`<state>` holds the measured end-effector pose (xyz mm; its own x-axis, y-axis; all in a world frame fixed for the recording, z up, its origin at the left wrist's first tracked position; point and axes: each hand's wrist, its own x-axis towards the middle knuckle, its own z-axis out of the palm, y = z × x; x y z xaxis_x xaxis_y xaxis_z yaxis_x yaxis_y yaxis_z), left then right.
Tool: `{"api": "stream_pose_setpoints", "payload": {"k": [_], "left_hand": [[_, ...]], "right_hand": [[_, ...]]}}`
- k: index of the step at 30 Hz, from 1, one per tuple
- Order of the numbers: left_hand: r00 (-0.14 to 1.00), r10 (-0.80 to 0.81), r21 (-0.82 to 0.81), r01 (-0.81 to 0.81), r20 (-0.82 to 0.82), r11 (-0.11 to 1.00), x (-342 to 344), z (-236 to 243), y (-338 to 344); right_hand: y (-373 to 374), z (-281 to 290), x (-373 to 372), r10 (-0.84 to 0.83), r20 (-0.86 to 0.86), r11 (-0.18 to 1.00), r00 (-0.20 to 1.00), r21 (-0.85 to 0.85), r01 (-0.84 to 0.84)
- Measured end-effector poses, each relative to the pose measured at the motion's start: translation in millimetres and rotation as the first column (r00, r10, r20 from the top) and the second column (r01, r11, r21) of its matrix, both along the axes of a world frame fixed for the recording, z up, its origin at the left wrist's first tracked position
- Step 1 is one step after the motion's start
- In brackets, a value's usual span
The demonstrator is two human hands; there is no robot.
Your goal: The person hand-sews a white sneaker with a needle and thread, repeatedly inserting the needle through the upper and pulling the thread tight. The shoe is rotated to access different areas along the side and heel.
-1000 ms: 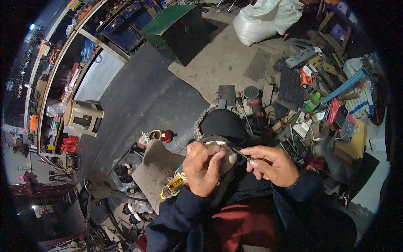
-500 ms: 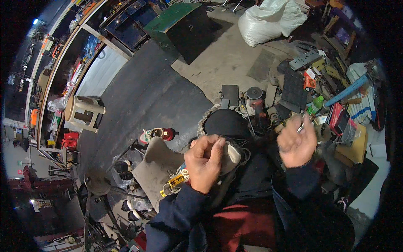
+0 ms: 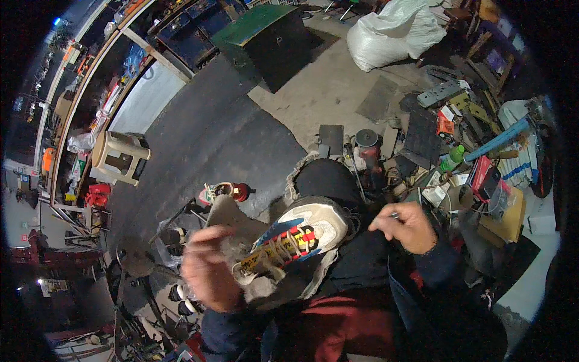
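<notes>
Dark matting (image 3: 205, 133) covers the workshop floor on the left. Beyond it at the far side stands a green box (image 3: 256, 25), and a white woven sack (image 3: 392, 39) slumps at far right. Far left, a cream plastic stool (image 3: 123, 158) stands by the shelves. Near, a laced sneaker (image 3: 329, 224) lies on the lap, toe pointing far right, its heel end hard to make out. Left of it, motion blur hides whether the left hand (image 3: 211, 271) is spread or closed. To its right, the right hand (image 3: 405, 228) pinches a slim implement (image 3: 394, 215), mostly hidden.
</notes>
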<state>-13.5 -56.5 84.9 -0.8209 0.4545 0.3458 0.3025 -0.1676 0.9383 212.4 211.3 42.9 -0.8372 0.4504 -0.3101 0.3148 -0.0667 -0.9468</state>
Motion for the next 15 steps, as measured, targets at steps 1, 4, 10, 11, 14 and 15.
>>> {"api": "stream_pose_setpoints", "payload": {"k": [1,4,10,11,14,15], "left_hand": [[0.949,0.052,0.266,-0.139,0.311,0.954,-2,3,-25],[0.880,-0.355,0.598,0.106,0.315,0.794,-43,20,-96],[0.851,0.272,-0.110,-0.250,0.450,0.962,-11,1,-157],[0.913,0.251,-0.278,-0.163,0.320,0.947,-4,-3,-154],[0.933,0.245,-0.707,0.014,0.264,0.707,15,-10,-134],[0.991,0.127,-0.720,-0.063,0.036,0.691,20,-17,-122]], "right_hand": [[3,1,4,-0.061,-0.014,0.996,0.998,-0.060,0.060],[-1,0,-8,-0.232,-0.469,0.956,0.852,-0.273,0.110],[2,15,-48,-0.246,-0.388,0.899,0.888,-0.433,0.060],[0,17,-52,-0.161,-0.321,0.978,0.933,-0.182,0.106],[-5,19,-59,0.137,-0.206,0.911,0.969,0.411,-0.041],[-6,19,-59,0.123,-0.107,0.922,0.987,0.380,-0.074]]}}
